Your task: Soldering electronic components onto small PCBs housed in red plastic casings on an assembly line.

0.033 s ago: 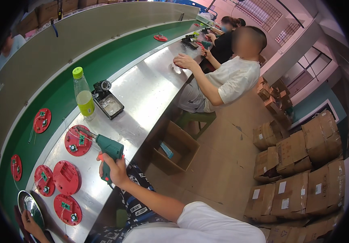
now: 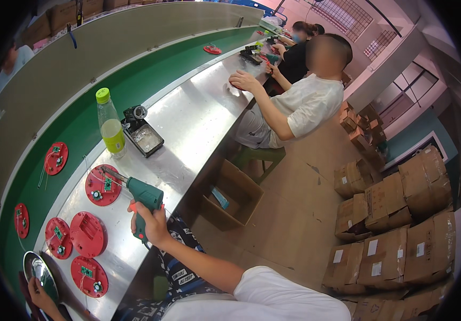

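Note:
My right hand (image 2: pixel 153 223) is wrapped round the grip of a green pistol-shaped soldering iron (image 2: pixel 144 193). The iron's metal tip points left, over a red disc (image 2: pixel 98 193) that carries a small green circuit board (image 2: pixel 107 184) and thin wires. At the lower left, my left hand (image 2: pixel 42 297) holds a shiny round metal dish (image 2: pixel 42 267) by its near side; part of that hand is cut off by the dark rim. Between the hands lie more red discs: one without a board (image 2: pixel 88 234) and two with boards and wires (image 2: pixel 89 277).
A green-capped bottle (image 2: pixel 112 131) and a black soldering stand (image 2: pixel 144 136) stand beyond the iron. More red discs (image 2: pixel 56 159) lie on the green strip. Along the bench a co-worker (image 2: pixel 308 101) sits. An open carton (image 2: pixel 233 195) stands below the edge; stacked cartons (image 2: pixel 380 257) are at the right.

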